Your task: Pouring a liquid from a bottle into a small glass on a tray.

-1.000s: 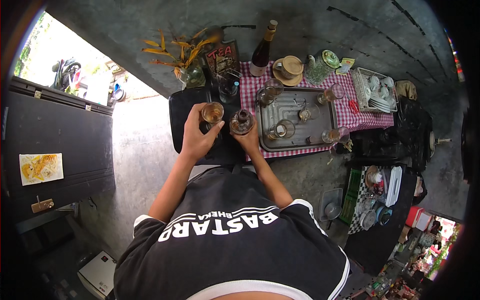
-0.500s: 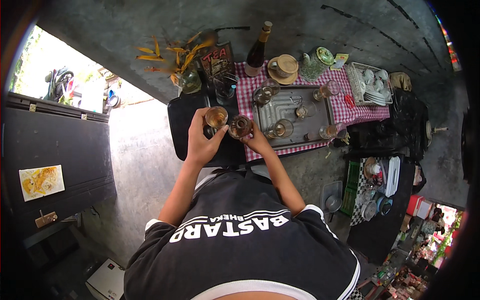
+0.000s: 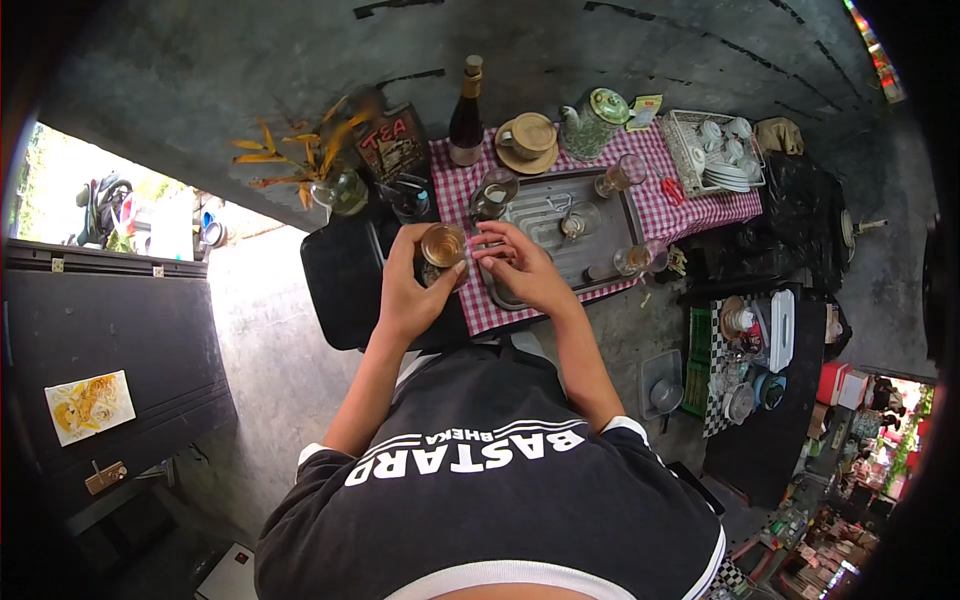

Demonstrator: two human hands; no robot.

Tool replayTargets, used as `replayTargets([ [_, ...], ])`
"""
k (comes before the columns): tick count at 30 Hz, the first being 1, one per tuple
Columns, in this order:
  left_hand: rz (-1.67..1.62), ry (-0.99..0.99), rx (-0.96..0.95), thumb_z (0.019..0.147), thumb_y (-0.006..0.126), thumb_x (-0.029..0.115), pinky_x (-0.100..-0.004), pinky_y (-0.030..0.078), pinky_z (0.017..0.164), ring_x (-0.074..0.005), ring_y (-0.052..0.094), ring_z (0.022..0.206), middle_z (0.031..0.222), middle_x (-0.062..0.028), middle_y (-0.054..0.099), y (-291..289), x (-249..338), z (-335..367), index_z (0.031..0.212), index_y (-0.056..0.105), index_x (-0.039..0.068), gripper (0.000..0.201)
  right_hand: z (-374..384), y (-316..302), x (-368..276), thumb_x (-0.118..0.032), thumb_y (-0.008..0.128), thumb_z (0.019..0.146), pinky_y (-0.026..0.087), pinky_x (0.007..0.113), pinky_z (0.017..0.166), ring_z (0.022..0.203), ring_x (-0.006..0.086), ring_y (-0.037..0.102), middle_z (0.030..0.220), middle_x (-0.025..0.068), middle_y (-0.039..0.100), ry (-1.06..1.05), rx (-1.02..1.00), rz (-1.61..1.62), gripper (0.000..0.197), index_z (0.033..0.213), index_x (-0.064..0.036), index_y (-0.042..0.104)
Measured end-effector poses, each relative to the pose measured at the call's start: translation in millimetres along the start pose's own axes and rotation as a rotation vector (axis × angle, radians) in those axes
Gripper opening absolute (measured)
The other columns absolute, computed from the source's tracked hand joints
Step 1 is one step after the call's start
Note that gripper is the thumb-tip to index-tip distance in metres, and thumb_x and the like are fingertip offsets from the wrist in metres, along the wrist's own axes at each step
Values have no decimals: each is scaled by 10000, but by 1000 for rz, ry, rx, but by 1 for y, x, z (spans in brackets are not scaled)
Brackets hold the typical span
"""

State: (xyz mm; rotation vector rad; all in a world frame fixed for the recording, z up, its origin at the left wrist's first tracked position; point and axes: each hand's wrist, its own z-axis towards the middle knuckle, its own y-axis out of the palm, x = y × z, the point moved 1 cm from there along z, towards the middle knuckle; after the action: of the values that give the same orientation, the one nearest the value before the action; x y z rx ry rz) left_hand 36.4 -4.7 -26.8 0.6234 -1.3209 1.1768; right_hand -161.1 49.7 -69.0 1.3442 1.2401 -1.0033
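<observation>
My left hand (image 3: 412, 285) is wrapped around a clear glass (image 3: 443, 244) of amber drink, held over the near left edge of the checked cloth. Just right of that glass is my right hand (image 3: 525, 268), its fingers apart and nothing in its grasp. Behind the left fingers, below the glass, something brownish is partly hidden. A grey metal tray (image 3: 633, 212) lies beyond my right hand. On it stand a glass (image 3: 493, 194) at the far left, a glass (image 3: 578, 220) in the middle, a glass (image 3: 622, 175) at the far right and a glass (image 3: 632, 260) at the near right.
Behind the tray stand a dark bottle (image 3: 466, 125), a cup on a wooden saucer (image 3: 527, 140) and a green speckled teapot (image 3: 592, 125). A white basket (image 3: 690, 155) of crockery sits far right. Left are a vase (image 3: 342, 190) with dry leaves and a black surface (image 3: 335, 285).
My right hand has let go of the dark glass vessel and its fingers have opened beside the amber glass. My left hand still holds that glass. The view has shifted slightly.
</observation>
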Motion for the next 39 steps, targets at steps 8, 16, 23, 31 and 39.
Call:
replayTargets([
  [8,63,165,-34,754,775,-33,-343,507,904,-262,634,1055,1163,-133,595,62,18,25,1196,574,9,488,-14,-46,-69,-108,817,801,450,382,1079,1253,231,576,1409,119,566,-267,-82,-337,773,1477,-53,447],
  [16,47,104,-60,722,756,-31,-370,493,979,-305,615,1111,1173,-149,584,133,27,44,1215,569,-1,528,-20,-112,-74,-168,870,761,476,363,1024,1200,247,602,1292,113,614,-370,-8,-459,647,1319,-29,573],
  [23,139,96,-117,742,754,-29,-377,498,972,-315,602,1130,1205,-154,553,183,36,61,1239,549,0,538,-24,-167,-71,-166,871,747,504,373,948,1074,289,653,1147,132,661,-486,57,-446,534,1191,-3,623],
  [31,258,-128,-146,804,800,90,-397,514,960,-318,605,1158,1247,-165,539,243,-5,58,1322,495,1,607,-28,-226,-47,-116,886,720,511,343,945,1069,229,657,1151,113,664,-467,95,-424,560,1207,-12,630],
  [39,260,-532,-160,802,784,82,-413,525,929,-346,626,1152,1327,-219,536,290,-68,53,1323,476,-28,615,-21,-271,-11,-106,884,733,511,333,953,1068,208,653,1145,99,662,-347,63,-380,553,1212,-15,622],
])
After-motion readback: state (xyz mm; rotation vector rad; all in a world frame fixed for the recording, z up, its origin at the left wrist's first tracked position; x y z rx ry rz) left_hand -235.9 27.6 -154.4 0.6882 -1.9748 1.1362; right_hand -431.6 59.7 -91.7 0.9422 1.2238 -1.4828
